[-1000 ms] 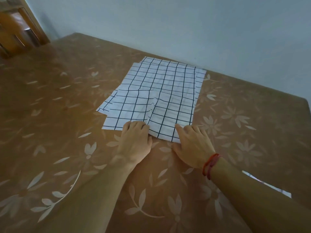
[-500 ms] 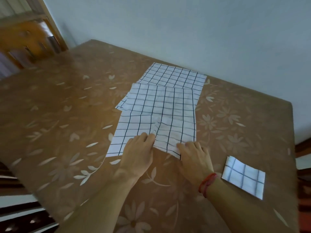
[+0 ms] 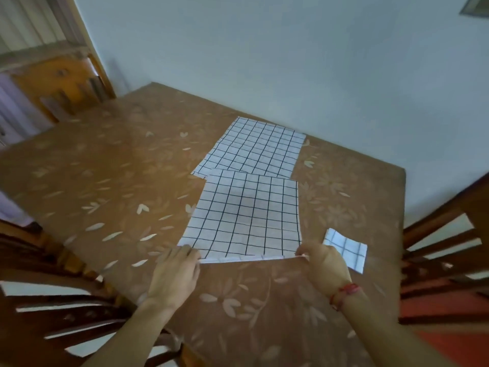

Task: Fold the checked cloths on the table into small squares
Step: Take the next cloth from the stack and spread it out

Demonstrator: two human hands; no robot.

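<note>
The cloth being worked on (image 3: 246,221) is white with a thin black grid. It lies flat in the middle of the brown flowery table (image 3: 105,181), with a few soft creases across the middle. Its near edge is pulled into a straight line and lifted a bit off the table. The left hand (image 3: 174,274) grips the near left corner with its fingers curled over it, and the right hand (image 3: 324,266) pinches the near right corner between thumb and fingers. There's a red thread (image 3: 346,292) on that wrist.

The cloth's far edge just overlaps a second checked cloth (image 3: 254,149) lying flat closer to the wall. A finished folded square (image 3: 346,250) sits just beside the right hand, near the table's right edge. There's lots of bare table to the left, plus a strip in front of the hands. Wooden chairs (image 3: 444,260) crowd both sides.

Half a second ago the hands were close together at the middle of the near edge and the cloth was rumpled. Now they're spread out to the corners and it's smooth.
</note>
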